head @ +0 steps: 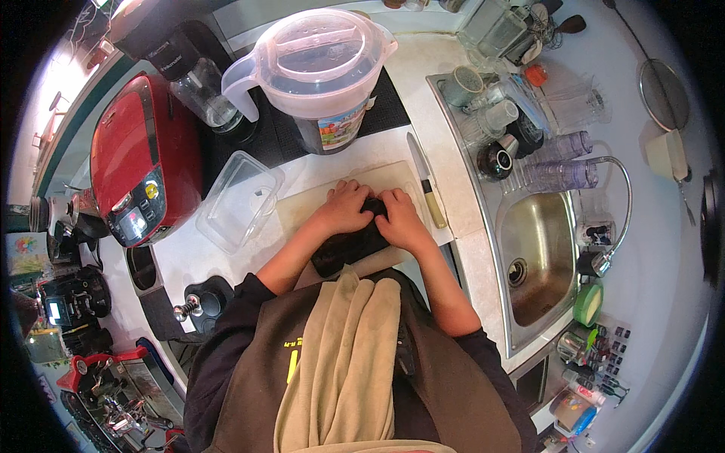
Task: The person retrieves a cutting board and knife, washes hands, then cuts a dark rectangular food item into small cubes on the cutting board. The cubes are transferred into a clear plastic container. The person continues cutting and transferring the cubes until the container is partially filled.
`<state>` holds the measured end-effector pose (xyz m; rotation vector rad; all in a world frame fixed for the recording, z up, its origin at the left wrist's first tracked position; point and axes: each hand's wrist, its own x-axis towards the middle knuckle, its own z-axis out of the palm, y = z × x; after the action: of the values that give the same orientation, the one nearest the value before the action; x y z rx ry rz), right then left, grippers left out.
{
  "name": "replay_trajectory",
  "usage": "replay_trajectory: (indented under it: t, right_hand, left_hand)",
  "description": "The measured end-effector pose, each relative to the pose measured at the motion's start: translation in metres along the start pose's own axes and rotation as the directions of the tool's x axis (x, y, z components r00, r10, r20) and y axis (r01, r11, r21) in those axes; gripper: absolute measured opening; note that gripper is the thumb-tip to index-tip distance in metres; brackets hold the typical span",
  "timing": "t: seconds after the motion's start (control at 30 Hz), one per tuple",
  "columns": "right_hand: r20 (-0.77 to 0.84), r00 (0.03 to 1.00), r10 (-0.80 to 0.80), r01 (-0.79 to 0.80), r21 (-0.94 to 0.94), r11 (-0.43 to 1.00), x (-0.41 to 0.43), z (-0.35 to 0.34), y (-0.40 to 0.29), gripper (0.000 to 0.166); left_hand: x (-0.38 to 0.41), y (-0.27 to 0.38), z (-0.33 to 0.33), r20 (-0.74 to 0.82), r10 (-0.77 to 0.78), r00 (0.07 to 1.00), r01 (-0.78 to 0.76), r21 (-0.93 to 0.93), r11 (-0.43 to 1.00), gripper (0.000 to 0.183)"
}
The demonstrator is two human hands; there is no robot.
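A dark, glossy block (345, 252) lies on a pale cutting board (385, 176), directly before me; its material cannot be told. My left hand (349, 205) curls over its far end from the left, thumb against the dark surface. From the right, my right hand (401, 219) grips the same end, so the two thumbs are close together. My fingers hide part of that end. Beside the board's right edge lies a kitchen knife (427, 187), blade pointing away and pale handle nearer me. A clear plastic container (241, 201) sits left of the board.
A lidded plastic pitcher (317, 85) stands behind the board on a black mat (391, 107). Left are a red rice cooker (141, 164) and a drink maker (187, 73). At right, a steel sink (538, 255) adjoins a rack area with several glasses (561, 175).
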<state>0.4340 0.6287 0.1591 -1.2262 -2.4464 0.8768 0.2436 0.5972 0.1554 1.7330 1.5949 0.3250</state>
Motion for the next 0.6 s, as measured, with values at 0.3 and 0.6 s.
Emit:
replay_trajectory:
  t: [0.3,0.6]
  right_hand:
    - [0.083,0.991,0.109,-0.134,0.414,0.900,0.006,-0.008,0.005,0.040]
    - [0.177,0.983,0.048,-0.127,0.473,0.872,0.006,-0.005,0.021,0.047]
  left_hand:
    - [0.001,-0.003,-0.001,0.017,0.019,1.000,-0.019,0.017,1.000,0.050]
    - [0.004,-0.003,-0.004,0.055,0.016,0.998,-0.018,0.049,0.999,0.047]
